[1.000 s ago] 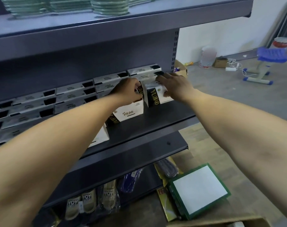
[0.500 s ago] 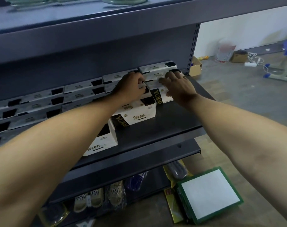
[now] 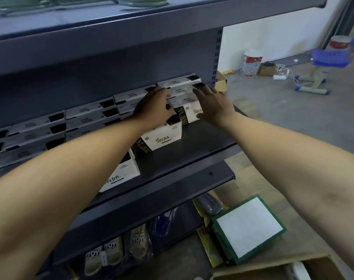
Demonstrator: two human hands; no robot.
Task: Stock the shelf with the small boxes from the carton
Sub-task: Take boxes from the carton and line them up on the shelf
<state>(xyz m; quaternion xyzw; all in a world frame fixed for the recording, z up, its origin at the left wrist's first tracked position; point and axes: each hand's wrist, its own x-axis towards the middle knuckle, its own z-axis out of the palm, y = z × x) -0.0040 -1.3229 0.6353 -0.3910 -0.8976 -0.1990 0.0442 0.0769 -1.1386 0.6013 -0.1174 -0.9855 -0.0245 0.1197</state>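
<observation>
Up at the right end of the middle shelf [image 3: 192,150], both hands work one white YUJIAO box [image 3: 189,111] into the stacked rows against the back panel. The left hand [image 3: 154,110] curls over the box's left top edge; the right hand [image 3: 214,107] lies with fingers fairly straight along its right side, pressing rather than pinching. To seat it well, I would square the box with its neighbours and push it back until flush, keeping the stack above from tipping. Three boxes stand loose toward the shelf's front edge: this one, a second box [image 3: 162,137] just beside it, and a third [image 3: 121,172] partly hidden by the forearm. The carton [image 3: 273,269] sits on the floor, bottom right.
</observation>
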